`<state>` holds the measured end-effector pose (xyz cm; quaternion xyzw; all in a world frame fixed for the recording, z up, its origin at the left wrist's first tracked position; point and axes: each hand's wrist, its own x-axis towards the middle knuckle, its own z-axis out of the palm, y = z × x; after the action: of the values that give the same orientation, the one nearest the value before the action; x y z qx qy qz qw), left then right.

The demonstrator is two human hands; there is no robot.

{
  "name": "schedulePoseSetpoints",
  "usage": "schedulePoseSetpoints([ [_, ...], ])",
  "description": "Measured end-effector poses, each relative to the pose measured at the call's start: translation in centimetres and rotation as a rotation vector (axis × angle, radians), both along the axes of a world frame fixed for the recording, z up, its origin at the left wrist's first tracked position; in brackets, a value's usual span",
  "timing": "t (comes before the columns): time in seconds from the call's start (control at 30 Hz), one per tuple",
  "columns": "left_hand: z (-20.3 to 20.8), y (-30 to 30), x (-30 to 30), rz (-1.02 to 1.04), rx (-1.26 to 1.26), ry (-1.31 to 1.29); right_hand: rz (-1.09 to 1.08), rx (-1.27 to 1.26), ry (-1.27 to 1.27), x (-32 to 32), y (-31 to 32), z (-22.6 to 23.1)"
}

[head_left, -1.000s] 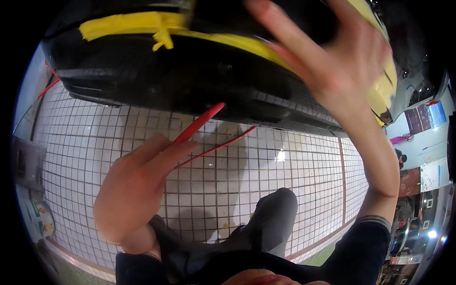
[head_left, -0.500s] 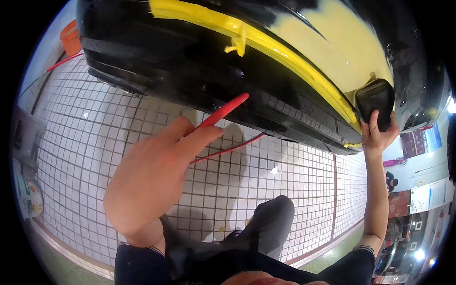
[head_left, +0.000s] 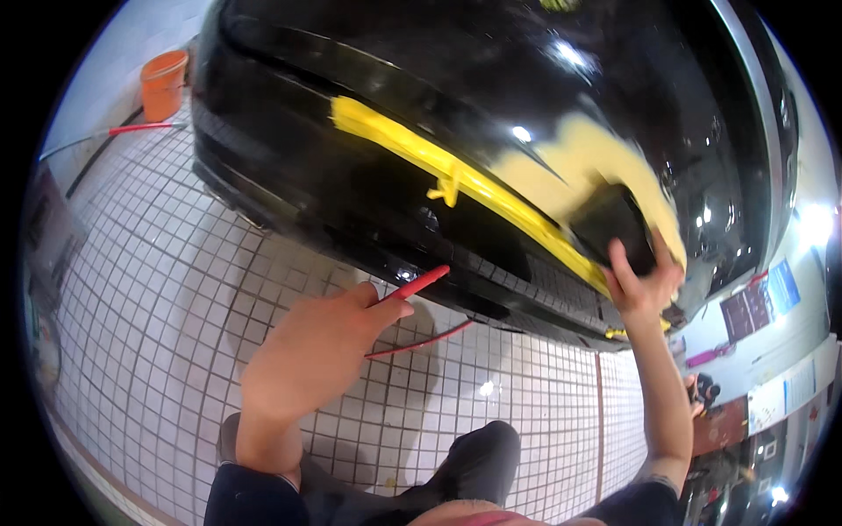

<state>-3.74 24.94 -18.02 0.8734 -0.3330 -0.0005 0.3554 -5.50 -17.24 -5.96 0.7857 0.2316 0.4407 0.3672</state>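
Note:
My right hand (head_left: 647,285) is closed on a black hand sanding block (head_left: 618,230), which lies against a pale yellow filler patch (head_left: 574,153) on a black car panel. Fingers and thumb grip the block's near right side; it hides part of the patch. Just below the patch runs a strip of yellow tape (head_left: 491,193), with a loose twisted end hanging midway. Out in front of the bumper (head_left: 289,193), my left hand (head_left: 311,355) pinches a red hose (head_left: 423,281), its free end pointing up toward the car. No water shows at the hose's end.
White floor tiles (head_left: 158,289) spread between me and the car. More red hose (head_left: 421,347) trails low behind my left hand. An orange bucket (head_left: 164,86) stands at the far left by the wall. Another person (head_left: 702,392) is in the background at right.
The sanding block, in my right hand, has slid left and inward over the filler patch from its right edge. My head view has shifted, showing more of the car's top. The left hand still holds the hose.

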Motion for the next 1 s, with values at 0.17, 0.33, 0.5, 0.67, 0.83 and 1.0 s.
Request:
schedulePoseSetpoints([
  [0.17, 0.5, 0.2, -0.3, 0.054, 0.023, -0.006, 0.018, 0.007, -0.031, 1.5, 4.7, -0.4],
  [0.33, -0.4, -1.1, 0.3, 0.007, -0.008, -0.062, 0.149, -0.100, -0.116, 7.1, 15.3, 0.2],
  [0.5, -1.5, -2.1, 1.0, 0.002, -0.031, -0.095, 0.084, 0.017, 0.074, 2.5, 6.2, 1.1],
  [0.67, -0.3, -1.9, 0.5, 0.020, -0.048, -0.045, -0.086, -0.008, -0.053, -2.0, -3.7, 0.1],
  [0.83, -1.2, -2.7, 0.0, 0.027, -0.016, -0.074, 0.104, -0.108, -0.189, 6.4, 11.8, -1.2],
  [1.0, -1.6, -2.8, 0.5, -0.007, -0.021, -0.079, 0.162, -0.115, -0.211, 6.7, 11.9, -0.9],
])
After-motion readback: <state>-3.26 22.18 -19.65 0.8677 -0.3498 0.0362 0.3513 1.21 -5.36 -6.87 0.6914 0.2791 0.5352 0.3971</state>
